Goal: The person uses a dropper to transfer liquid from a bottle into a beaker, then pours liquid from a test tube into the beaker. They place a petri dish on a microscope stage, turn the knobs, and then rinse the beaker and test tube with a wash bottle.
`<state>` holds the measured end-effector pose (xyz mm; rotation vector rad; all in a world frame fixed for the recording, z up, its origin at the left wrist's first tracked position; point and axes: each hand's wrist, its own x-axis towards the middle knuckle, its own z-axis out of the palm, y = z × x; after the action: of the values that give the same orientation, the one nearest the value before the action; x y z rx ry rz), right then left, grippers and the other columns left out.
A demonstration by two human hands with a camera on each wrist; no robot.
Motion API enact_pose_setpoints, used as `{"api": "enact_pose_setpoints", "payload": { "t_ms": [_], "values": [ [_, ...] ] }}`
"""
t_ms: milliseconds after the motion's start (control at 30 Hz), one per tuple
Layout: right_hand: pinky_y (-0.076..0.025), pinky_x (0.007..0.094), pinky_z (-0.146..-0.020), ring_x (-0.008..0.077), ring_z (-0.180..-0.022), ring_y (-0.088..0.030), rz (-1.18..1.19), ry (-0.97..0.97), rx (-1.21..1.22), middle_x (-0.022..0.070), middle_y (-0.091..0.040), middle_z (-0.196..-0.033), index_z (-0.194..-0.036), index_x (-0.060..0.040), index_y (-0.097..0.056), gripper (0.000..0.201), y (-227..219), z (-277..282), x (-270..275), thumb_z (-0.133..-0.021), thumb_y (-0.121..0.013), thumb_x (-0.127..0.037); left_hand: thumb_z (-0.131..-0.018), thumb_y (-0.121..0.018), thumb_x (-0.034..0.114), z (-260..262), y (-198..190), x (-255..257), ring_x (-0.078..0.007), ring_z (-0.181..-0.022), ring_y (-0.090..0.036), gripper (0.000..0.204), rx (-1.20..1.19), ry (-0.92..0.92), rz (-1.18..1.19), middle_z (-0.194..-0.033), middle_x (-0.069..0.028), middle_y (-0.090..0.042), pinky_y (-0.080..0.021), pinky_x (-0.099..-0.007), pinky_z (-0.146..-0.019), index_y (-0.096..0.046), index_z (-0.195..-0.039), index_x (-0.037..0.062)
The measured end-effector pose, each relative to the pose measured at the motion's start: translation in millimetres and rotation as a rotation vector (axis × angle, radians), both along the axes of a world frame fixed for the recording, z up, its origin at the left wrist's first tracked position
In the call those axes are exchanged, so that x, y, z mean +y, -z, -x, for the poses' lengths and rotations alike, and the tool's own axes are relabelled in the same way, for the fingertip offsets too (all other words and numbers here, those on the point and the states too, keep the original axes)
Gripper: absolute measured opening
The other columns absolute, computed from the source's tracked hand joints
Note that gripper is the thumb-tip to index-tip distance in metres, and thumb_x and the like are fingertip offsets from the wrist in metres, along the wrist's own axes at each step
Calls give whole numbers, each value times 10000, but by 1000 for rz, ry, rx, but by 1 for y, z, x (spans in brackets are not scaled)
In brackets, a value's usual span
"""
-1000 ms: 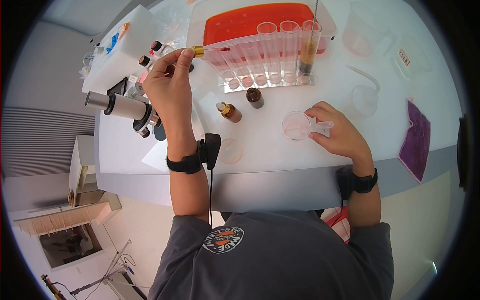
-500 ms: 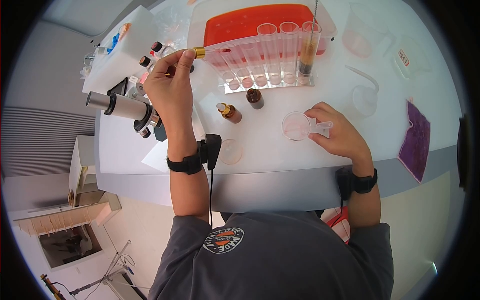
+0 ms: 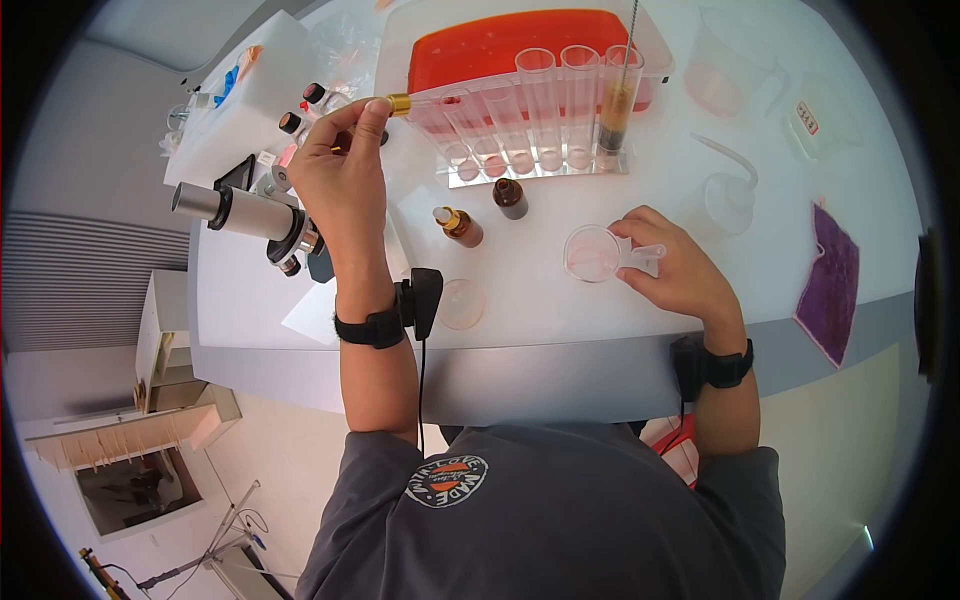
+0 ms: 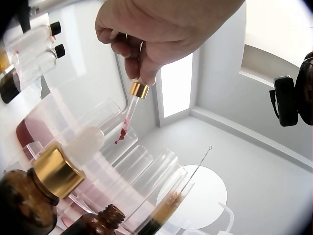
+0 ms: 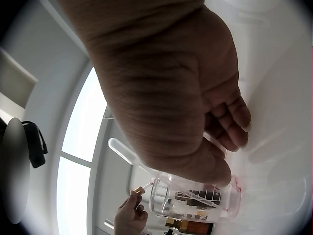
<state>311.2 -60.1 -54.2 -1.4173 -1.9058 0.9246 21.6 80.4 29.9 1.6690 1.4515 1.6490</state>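
My left hand (image 3: 345, 175) pinches the top of a dropper with a gold collar (image 3: 399, 105) between thumb and fingers. In the left wrist view its glass pipette (image 4: 131, 110) slants down, red liquid near the tip, overlapping the leftmost test tubes (image 4: 105, 112). My right hand (image 3: 685, 268) holds a small clear beaker (image 3: 590, 253) low over the table, thumb and fingers on its side. A clear plastic stick with a rounded end (image 5: 122, 151) leans out of the beaker. Between the hands stand an uncapped amber bottle (image 3: 511, 200) and an amber dropper bottle (image 3: 459, 227).
A stand (image 3: 540, 178) bears several test tubes, the rightmost (image 3: 613, 115) with brown and dark contents and a twisted wire. Behind lies a tub of red liquid (image 3: 500, 45). A microscope (image 3: 250, 215) is left; a wash bottle (image 3: 730, 200) and purple cloth (image 3: 830, 280) are right. A round clear dish (image 3: 462, 303) lies near the front.
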Motion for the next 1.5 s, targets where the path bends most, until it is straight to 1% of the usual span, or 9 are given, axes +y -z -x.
{"api": "enact_pose_setpoints", "payload": {
  "t_ms": [200,300,400,533,567,667,1100,1200,1500],
  "values": [
    [-490,376,-843,324,-997,-597,-12,-7,-2,121,-571,-1099,-1163,-16,-607,416,0,-1,0,-769,-728,-71,-871,-783,216,4,-4,-8,-46,-657,-500,236,-128,38,-11,-705,32,-602,-344,-197,-583,-759,-951,-4],
    [-487,378,-856,329,-1005,-596,-4,-5,0,123,-571,-1099,-1160,-16,-607,412,-1,0,0,-769,-722,-68,-870,-783,206,9,-1,-22,-43,-655,-481,219,-114,55,-5,-724,29,-622,-340,-192,-583,-757,-955,6],
    [-488,379,-853,330,-1004,-596,-6,-11,-12,123,-570,-1101,-1159,-16,-608,408,-1,0,0,-770,-719,-70,-868,-786,201,9,3,-39,-41,-650,-458,207,1,72,72,-756,23,-649,-337,-187,-593,-755,-949,14],
    [-487,379,-849,333,-999,-594,0,-12,-21,125,-568,-1102,-1161,-17,-609,408,-1,0,0,-773,-719,-78,-856,-787,190,0,8,-52,-69,-679,-472,186,184,101,130,-799,2,-691,-403,-219,-639,-741,-915,19],
    [-486,379,-847,334,-997,-594,-3,-10,-19,126,-567,-1102,-1163,-17,-609,409,-1,0,0,-774,-719,-80,-845,-788,186,-1,9,-53,-104,-701,-495,180,206,104,154,-828,-17,-703,-437,-247,-665,-736,-911,27],
    [-486,379,-845,332,-992,-594,-3,-1,-1,126,-566,-1102,-1167,-18,-610,410,1,0,0,-777,-719,-83,-862,-780,163,-4,16,-52,-36,-668,-422,182,293,118,104,-805,37,-677,-358,-196,-605,-750,-949,6],
    [-516,370,-874,317,-994,-603,-10,-13,18,133,-566,-1113,-1182,0,-608,411,1,-1,-1,-787,-705,-56,-829,-783,163,-19,22,-48,-173,-789,-600,190,507,163,-15,-925,-71,-715,-472,-286,-721,-752,-972,43],
    [-524,368,-882,314,-996,-604,4,-15,19,131,-564,-1117,-1185,3,-606,413,-1,-1,-2,-785,-699,-39,-817,-772,164,-26,19,-50,-244,-855,-594,166,518,190,32,-897,-81,-714,-483,-364,-743,-766,-932,44],
    [-526,356,-847,303,-963,-617,11,-8,25,126,-562,-1121,-1185,-8,-609,405,2,-1,-2,-793,-702,-45,-814,-766,142,-31,22,-53,-261,-850,-585,176,565,248,57,-906,-87,-725,-491,-379,-740,-766,-957,38]
  ]
}}
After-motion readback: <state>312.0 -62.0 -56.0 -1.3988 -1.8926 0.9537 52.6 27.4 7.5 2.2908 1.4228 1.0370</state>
